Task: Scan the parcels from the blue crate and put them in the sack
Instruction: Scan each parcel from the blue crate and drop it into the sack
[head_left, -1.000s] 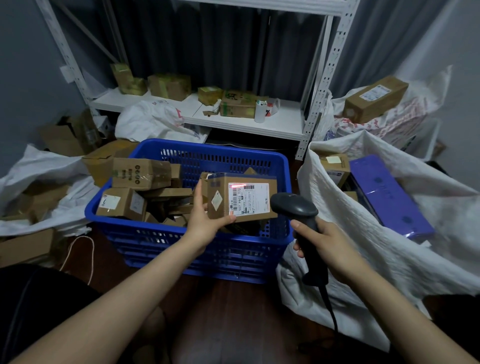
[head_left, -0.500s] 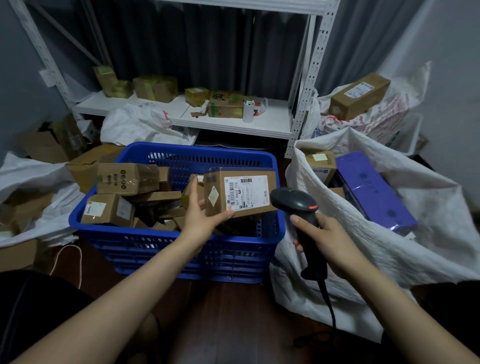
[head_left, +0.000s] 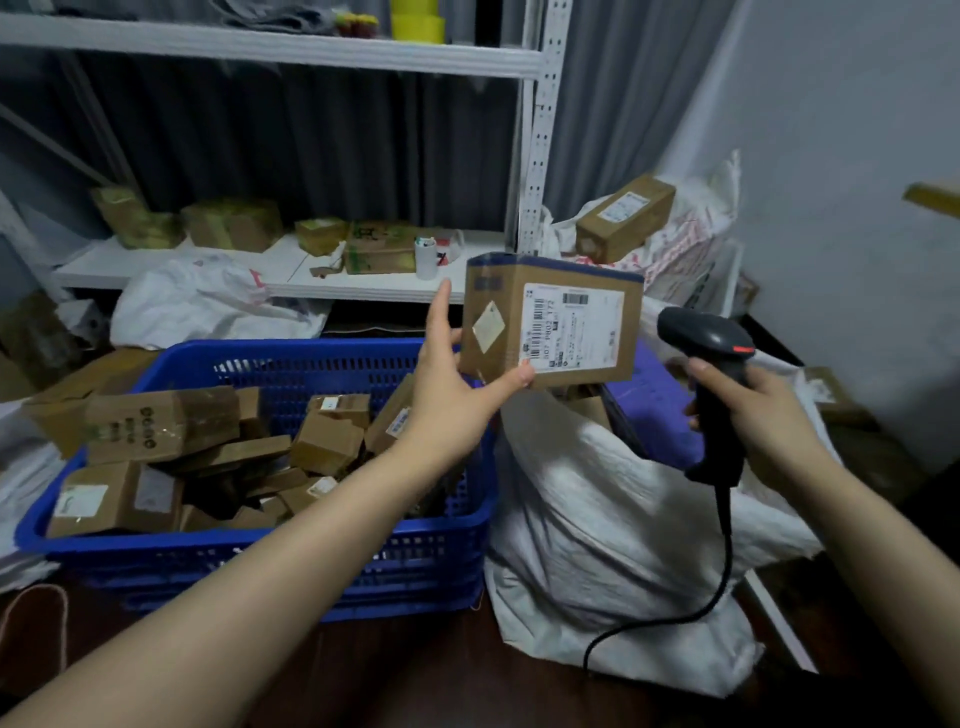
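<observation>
Here, beneath a white shelving rack (head_left: 537, 156) that is carrying stray cartons (head_left: 234, 223), a person is working through a sorting job at floor level. A white sack (head_left: 597, 519) is slumping open at the right with its mouth gaping upward, presumably so boxes can be dropped in one-handed; a purple box (head_left: 654, 410) is already lying inside. Pressing against the sack's flank, a blue crate (head_left: 260, 561) is holding a jumble of brown parcels (head_left: 161, 423) waiting their turn.

One parcel (head_left: 550, 322) is being held in the air above the place where crate and sack meet. Its white label (head_left: 576, 327) is facing the worker, turned that way, it seems, to present the barcode. The corded scanner (head_left: 711, 364) is hovering just right of the box, apart from it. No beam is showing on the paper, so I cannot tell whether the read is done.

The left hand (head_left: 452, 395) is clamping the box at its lower left corner, thumb on the front edge and fingers (head_left: 441, 306) reaching up behind, leaving the label uncovered. The right hand (head_left: 753, 410) is wrapping tightly round the scanner's handle.
</observation>
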